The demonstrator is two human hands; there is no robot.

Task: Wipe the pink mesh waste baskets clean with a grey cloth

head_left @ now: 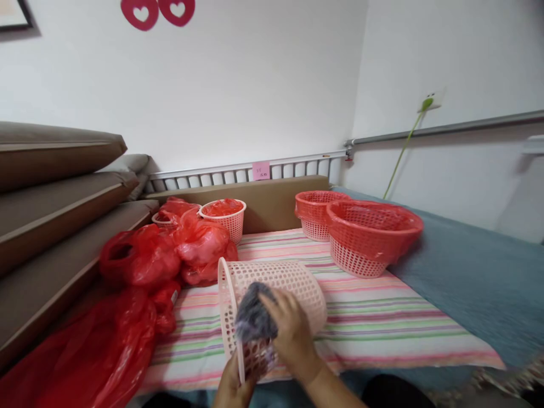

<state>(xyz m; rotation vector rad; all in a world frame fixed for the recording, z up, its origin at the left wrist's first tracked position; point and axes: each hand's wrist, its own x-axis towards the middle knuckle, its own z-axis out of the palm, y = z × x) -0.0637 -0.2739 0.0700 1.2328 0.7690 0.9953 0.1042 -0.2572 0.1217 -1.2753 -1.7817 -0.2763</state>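
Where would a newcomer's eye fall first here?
Probably on the glossy red bags heaped at left, beside stacked cushions. Next, front and centre, a pale pink basket lies on its side, left grip holding it, right grip with a gray cloth at its open end. At right stand two baskets partly covered in red plastic.

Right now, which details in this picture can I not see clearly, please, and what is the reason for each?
In the head view:
- Writing on the pink note: too small to read.
- Framed picture: cut off by the top and left edges.
- Lower part of the far-left basket: hidden by the red bags.
- Palm of the right hand: turned away, behind its own back.
- Left wrist: cut off by the bottom edge.
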